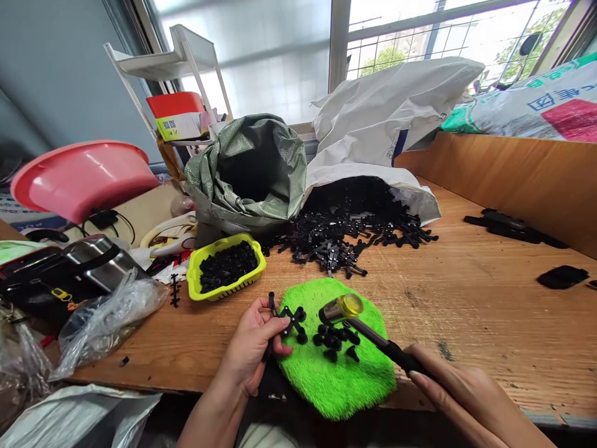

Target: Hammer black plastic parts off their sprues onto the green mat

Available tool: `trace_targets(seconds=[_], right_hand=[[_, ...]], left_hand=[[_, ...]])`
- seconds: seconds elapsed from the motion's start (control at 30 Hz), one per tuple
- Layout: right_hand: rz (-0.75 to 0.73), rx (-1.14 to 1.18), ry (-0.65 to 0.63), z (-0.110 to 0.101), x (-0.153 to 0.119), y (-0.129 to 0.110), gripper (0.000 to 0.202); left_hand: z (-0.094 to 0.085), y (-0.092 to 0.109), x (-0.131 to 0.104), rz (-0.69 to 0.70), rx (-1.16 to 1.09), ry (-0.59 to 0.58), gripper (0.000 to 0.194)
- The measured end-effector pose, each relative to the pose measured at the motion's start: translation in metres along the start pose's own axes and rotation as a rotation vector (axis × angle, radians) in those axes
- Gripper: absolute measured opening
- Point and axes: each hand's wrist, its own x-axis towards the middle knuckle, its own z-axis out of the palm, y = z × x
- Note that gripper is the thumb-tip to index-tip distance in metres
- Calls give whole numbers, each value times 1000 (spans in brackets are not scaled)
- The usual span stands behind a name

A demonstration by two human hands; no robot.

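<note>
My left hand [255,341] is closed on a black jointed plastic bracket [290,321], its arms spread over the left side of a bright green cloth [326,392]. My right hand [459,389] grips the dark handle of a mallet [368,331]. The mallet's head, with a clear yellow face, hangs above the cloth, right of the bracket. Beneath it a small heap of black plug-like plastic pieces [332,339] lies on the cloth. A yellow-green basket [227,287] of small black pieces stands left of the cloth, apart from my hands.
Many black brackets [333,233] spill from a white sack [373,124] at the back. An open green woven sack [205,193] stands beside it. Clear plastic bags [116,311] and a steel container [96,261] crowd the left. Black pieces [562,277] lie at right.
</note>
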Motion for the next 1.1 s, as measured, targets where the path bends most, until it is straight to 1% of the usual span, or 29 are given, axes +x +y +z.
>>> trace_targets(seconds=[0.1, 0.2, 0.33, 0.4, 0.43, 0.5, 0.57, 0.63, 0.7, 0.77, 0.83, 0.9, 1.0, 1.1], right_hand=[[-48, -92, -9, -3, 4, -7, 22], [-142, -232, 8, -4, 12, -17, 25], [-250, -418, 82, -1, 21, -26, 32], [-268, -491, 57, -1, 23, -28, 34], [-259, -497, 30, -3, 24, -29, 35], [-222, -432, -4, -6, 25, -32, 33], [-205, -373, 3, -7, 25, -33, 30], [-220, -427, 26, -5, 24, -33, 31], [-220, -510, -6, 0, 22, -31, 33], [-206, -504, -17, 4, 21, -30, 32], [-212, -456, 9, 7, 21, -30, 34], [-218, -479, 53, 10, 21, -31, 36], [-188, -523, 39, 9, 19, -29, 35], [-114, -345, 60, 2, 10, -22, 37]], left_hand=[[0, 0, 0, -4, 14, 2, 38], [0, 1, 0, -1, 22, 1, 37], [1, 1, -1, 10, 21, 0, 37], [2, 2, -1, 14, 35, 5, 37], [2, 2, -1, 16, 39, 7, 37], [2, 2, -2, 14, 37, 5, 37], [2, 2, -2, 15, 27, -6, 37], [2, 2, -2, 23, 29, -3, 38], [2, 1, -2, 29, 46, 12, 38], [2, 0, -1, 29, 56, 22, 38], [1, -1, 0, 31, 46, 9, 39], [0, -1, 1, 42, 38, -4, 40], [-2, -1, 0, 49, 9, -15, 44], [-7, 0, -4, 3, -28, -4, 40]])
